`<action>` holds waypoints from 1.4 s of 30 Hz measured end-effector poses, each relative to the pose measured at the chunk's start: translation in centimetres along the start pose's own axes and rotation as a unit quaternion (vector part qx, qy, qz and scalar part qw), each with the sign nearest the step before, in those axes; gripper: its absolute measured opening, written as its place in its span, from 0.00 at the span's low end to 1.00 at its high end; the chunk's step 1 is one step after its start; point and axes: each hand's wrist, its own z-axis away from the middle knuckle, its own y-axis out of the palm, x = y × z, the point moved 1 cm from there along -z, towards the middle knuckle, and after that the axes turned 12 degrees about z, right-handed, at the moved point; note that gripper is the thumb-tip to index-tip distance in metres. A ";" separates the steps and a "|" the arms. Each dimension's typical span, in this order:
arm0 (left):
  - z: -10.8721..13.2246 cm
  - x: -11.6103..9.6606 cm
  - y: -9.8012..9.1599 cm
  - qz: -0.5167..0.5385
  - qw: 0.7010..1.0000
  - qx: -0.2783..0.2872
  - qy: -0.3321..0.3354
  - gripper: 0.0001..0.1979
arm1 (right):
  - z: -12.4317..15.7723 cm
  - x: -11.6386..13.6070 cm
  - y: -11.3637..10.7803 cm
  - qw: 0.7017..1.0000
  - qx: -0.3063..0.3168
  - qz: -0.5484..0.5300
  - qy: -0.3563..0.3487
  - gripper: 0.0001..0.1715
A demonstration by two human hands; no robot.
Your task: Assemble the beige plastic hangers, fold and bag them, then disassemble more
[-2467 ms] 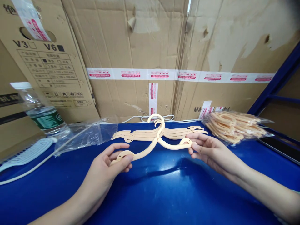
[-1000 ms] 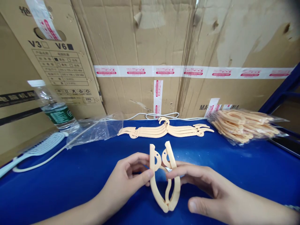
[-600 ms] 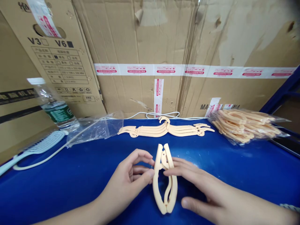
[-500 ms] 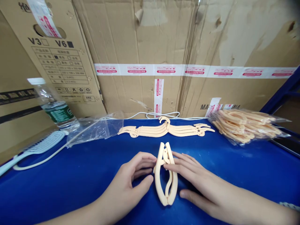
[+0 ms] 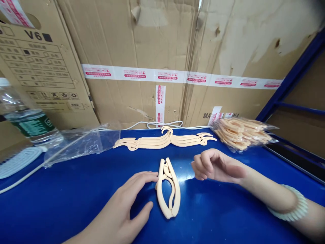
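Observation:
A cream plastic folding hanger [image 5: 177, 195] lies folded on the blue table in front of me, its two arms side by side. My left hand [image 5: 130, 198] rests at its left, fingers stretched out and fingertips at the hanger's upper left edge. To the right, my right hand [image 5: 213, 165] is held up apart from the hanger, fingers curled in loosely and nothing visible in them. Behind, several cream hangers [image 5: 152, 142] lie spread open in a neat stack, hooks together.
Bagged cream hangers [image 5: 241, 132] sit at the back right. On the left are a clear plastic bag [image 5: 83, 144], a water bottle [image 5: 33, 123] and a pale hairbrush [image 5: 21, 162]. A white cable [image 5: 137, 126] runs before the cardboard boxes [image 5: 122, 101] at the back.
My right hand has left the folded hanger, moved up and right, and curled its fingers. My left hand stays beside the hanger. The camera view has turned to the right.

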 end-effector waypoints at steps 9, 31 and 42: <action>0.0 -0.6 -0.3 -0.005 0.999 0.025 0.025 0.20 | -0.2 -0.2 1.2 0.990 0.116 -0.035 -0.076 0.31; -0.2 -0.9 -0.4 0.056 0.998 0.007 -0.031 0.10 | 0.1 1.4 1.5 0.986 0.024 0.160 0.041 0.12; -0.2 -1.0 -0.4 0.049 0.999 0.003 0.020 0.13 | -0.3 2.1 3.8 0.789 0.006 0.614 0.033 0.09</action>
